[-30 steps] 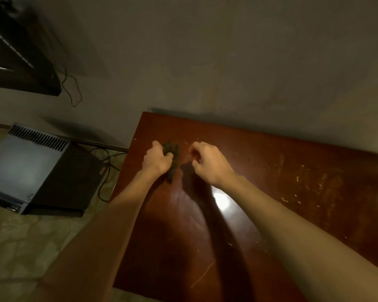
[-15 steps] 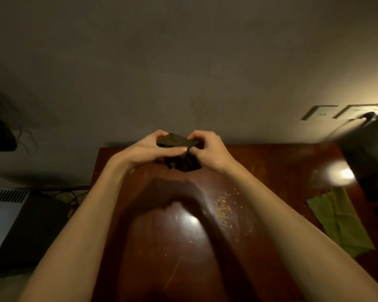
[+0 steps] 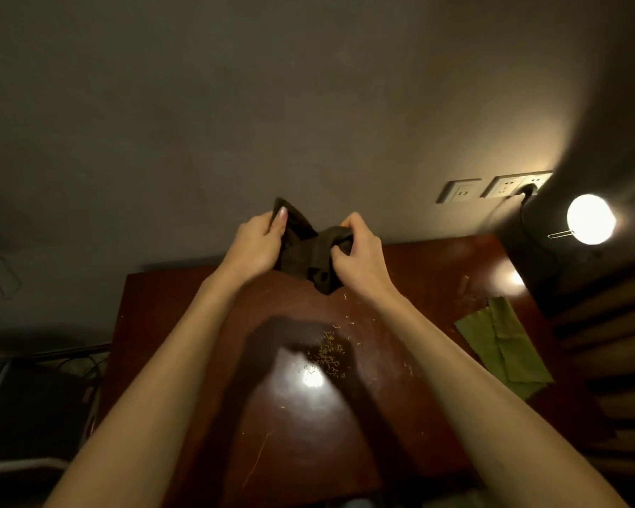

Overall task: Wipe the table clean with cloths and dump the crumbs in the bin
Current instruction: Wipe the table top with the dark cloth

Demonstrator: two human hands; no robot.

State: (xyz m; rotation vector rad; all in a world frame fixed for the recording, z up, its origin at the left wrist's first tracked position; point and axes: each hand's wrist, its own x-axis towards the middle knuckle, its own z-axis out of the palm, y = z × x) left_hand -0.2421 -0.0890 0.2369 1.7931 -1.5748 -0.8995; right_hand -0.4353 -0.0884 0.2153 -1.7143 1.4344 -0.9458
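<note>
A dark olive cloth (image 3: 308, 251) hangs bunched in the air above the far part of the brown wooden table (image 3: 184, 317). My left hand (image 3: 257, 243) grips its left side with the thumb up on the fabric. My right hand (image 3: 360, 254) grips its right side. A small heap of pale crumbs (image 3: 329, 352) lies on the table below the cloth, with stray bits scattered around it. A second, lighter green cloth (image 3: 506, 346) lies flat near the table's right edge. No bin is in view.
A lit lamp (image 3: 590, 218) with a dark body stands at the table's back right corner, plugged into wall sockets (image 3: 506, 185). A dark box-shaped appliance (image 3: 26, 401) with cables sits on the floor to the left. Slatted furniture (image 3: 609, 361) borders the right side.
The view swung right from the table's left end to its middle. Both hands lifted the dark cloth off the table and higher, pulling it apart between them.
</note>
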